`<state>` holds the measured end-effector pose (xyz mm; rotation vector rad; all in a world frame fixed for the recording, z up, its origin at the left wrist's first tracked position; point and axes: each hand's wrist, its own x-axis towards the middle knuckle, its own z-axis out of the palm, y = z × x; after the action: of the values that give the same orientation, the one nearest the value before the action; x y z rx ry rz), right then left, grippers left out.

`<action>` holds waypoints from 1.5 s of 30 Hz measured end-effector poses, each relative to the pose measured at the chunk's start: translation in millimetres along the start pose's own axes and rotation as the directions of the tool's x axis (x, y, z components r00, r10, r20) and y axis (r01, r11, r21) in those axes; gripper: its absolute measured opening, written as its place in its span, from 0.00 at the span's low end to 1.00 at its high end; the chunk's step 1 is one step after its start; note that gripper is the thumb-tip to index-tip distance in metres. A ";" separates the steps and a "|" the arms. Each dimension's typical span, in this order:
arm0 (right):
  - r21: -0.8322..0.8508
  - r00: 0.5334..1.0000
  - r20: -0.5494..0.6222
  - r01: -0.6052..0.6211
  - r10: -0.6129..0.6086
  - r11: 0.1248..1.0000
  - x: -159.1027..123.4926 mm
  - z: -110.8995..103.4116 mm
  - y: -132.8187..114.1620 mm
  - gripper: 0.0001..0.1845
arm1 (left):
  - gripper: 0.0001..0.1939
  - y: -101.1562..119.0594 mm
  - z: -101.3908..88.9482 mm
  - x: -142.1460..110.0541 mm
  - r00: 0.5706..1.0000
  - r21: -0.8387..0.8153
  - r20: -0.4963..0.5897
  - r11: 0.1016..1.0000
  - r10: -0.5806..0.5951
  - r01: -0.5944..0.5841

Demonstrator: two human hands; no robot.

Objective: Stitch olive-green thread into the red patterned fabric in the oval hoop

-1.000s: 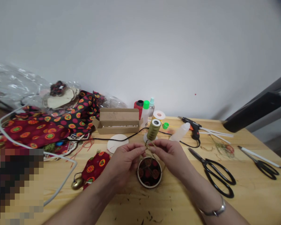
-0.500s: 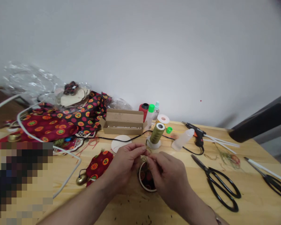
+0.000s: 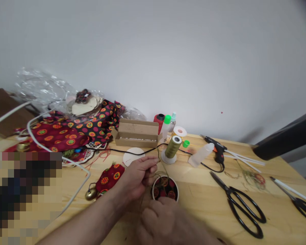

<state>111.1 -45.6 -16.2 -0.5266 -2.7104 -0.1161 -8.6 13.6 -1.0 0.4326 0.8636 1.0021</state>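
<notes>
My left hand [image 3: 139,173] pinches olive thread [image 3: 164,166] between thumb and forefinger. From there the thread runs down to a round patterned fabric piece [image 3: 171,186] with a white rim, and loose strands lie over it. Just in front of that piece, my right hand [image 3: 163,219] is curled closed and slightly blurred; whatever its fingertips hold is hidden. Behind the hands stands an olive thread spool [image 3: 172,148] on a white base. A dark red patterned pouch [image 3: 109,178] lies left of my left hand, with a brass bell [image 3: 91,193] beside it.
Black-handled scissors [image 3: 238,200] lie to the right, with a glue gun [image 3: 216,148] behind them. A translucent bottle [image 3: 201,154] leans near the spool. An open cardboard box [image 3: 137,137] and patterned fabric [image 3: 63,131] sit at the back left. A white cable [image 3: 54,152] crosses the left side.
My right hand has moved away from my left, down toward me, uncovering the round fabric piece. My left hand still pinches near the same spot. The view has shifted slightly.
</notes>
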 end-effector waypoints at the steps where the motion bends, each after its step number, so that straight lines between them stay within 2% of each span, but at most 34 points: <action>1: 0.095 1.000 0.010 0.003 -0.004 0.995 -1.1 1.7 -1.0 0.09 | 0.09 0.1 0.4 0.0 1.000 0.002 -0.005 1.000 0.005 -0.005; 4: 0.379 0.999 -0.024 0.048 -0.042 0.924 -5.9 -2.2 0.8 0.11 | 0.10 -0.2 0.8 0.6 1.000 0.010 -0.010 1.000 0.013 -0.012; 5: 0.435 0.994 -0.106 0.066 -0.022 0.898 -7.1 -6.9 3.3 0.10 | 0.09 -0.5 0.8 0.8 1.000 0.008 -0.002 1.000 0.010 -0.010; 6: 0.467 0.981 -0.188 0.043 0.052 0.883 -7.8 -12.4 6.7 0.09 | 0.09 -0.9 0.9 0.7 1.000 0.002 0.012 1.000 0.005 -0.005; 7: 0.492 0.937 -0.282 -0.042 0.205 0.870 -7.7 -18.2 11.1 0.08 | 0.09 -1.3 1.1 0.4 1.000 -0.003 0.028 1.000 -0.001 0.001; 8: 0.541 0.840 -0.339 -0.194 0.424 0.818 -6.9 -23.3 16.4 0.09 | 0.09 -1.8 1.4 -0.2 0.999 -0.006 0.042 1.000 -0.003 0.004; 9: 0.600 0.774 -0.324 -0.277 0.545 0.750 -5.5 -27.1 22.2 0.08 | 0.09 -2.3 1.9 -1.0 0.999 -0.004 0.052 1.000 -0.002 0.002; 11: 0.693 0.582 -0.299 -0.412 0.756 0.591 -1.5 -29.6 34.5 0.05 | 0.07 -3.1 3.2 -2.9 0.998 0.019 0.058 1.000 0.001 -0.002; 12: 0.752 0.510 -0.225 -0.450 0.830 0.481 0.5 -28.5 40.2 0.03 | 0.06 -3.4 3.8 -3.8 0.998 0.038 0.056 0.999 0.005 -0.007; 13: 0.825 0.452 -0.102 -0.459 0.886 0.329 2.3 -26.3 45.1 0.04 | 0.05 -3.8 4.4 -4.6 0.998 0.057 0.054 0.998 0.007 -0.010; 14: 0.879 0.419 0.024 -0.441 0.908 0.180 3.7 -23.6 48.9 0.05 | 0.05 -4.2 4.8 -5.3 0.998 0.074 0.055 0.997 0.006 -0.010; 16: 0.921 0.402 0.233 -0.384 0.885 -0.068 5.3 -18.7 53.1 0.10 | 0.05 -5.2 5.2 -6.0 0.998 0.104 0.067 0.995 -0.002 -0.005; 17: 0.920 0.409 0.302 -0.362 0.861 -0.151 5.6 -17.1 53.7 0.11 | 0.05 -6.0 5.2 -6.2 0.997 0.115 0.073 0.993 -0.006 -0.003; 19: 0.904 0.422 0.386 -0.351 0.820 -0.245 5.6 -15.9 52.9 0.14 | 0.04 -8.0 4.9 -6.4 0.996 0.141 0.086 0.990 -0.008 -0.004; 22: 0.877 0.412 0.440 -0.388 0.798 -0.283 5.7 -17.8 50.8 0.17 | 0.05 -11.1 5.5 -7.0 0.990 0.176 0.143 0.984 -0.007 -0.019; 26: 0.861 0.355 0.443 -0.425 0.823 -0.280 6.5 -21.7 51.4 0.15 | 0.08 -11.4 9.3 -8.8 0.961 0.231 0.275 0.972 -0.018 -0.048; 28: 0.863 0.328 0.434 -0.420 0.839 -0.282 6.2 -23.1 52.7 0.13 | 0.09 -10.3 10.6 -9.4 0.958 0.264 0.287 0.963 -0.020 -0.059; 30: 0.873 0.313 0.414 -0.403 0.855 -0.275 5.4 -24.2 54.1 0.13 | 0.08 -9.5 10.6 -9.5 0.970 0.289 0.243 0.955 -0.014 -0.058; 33: 0.896 0.322 0.362 -0.378 0.875 -0.232 4.2 -25.7 55.8 0.13 | 0.06 -9.1 8.7 -9.1 0.990 0.322 0.141 0.946 -0.004 -0.042; 35: 0.900 0.324 0.331 -0.389 0.886 -0.194 4.0 -26.4 56.5 0.13 | 0.06 -9.0 7.5 -9.2 0.994 0.332 0.111 0.943 -0.001 -0.036; 40: 0.898 0.331 0.292 -0.417 0.897 -0.138 4.2 -26.3 57.7 0.13 | 0.07 -8.3 6.7 -10.1 0.988 0.367 0.154 0.927 0.016 -0.072; 45: 0.881 0.387 0.339 -0.450 0.858 -0.145 2.4 -26.9 60.2 0.13 | 0.05 -8.7 6.4 -9.0 0.995 0.345 0.101 0.937 0.014 -0.048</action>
<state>141.0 6.9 10.2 -1.2757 -1.2375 1.4165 -1.0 1.9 0.9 0.7922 0.9512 0.8499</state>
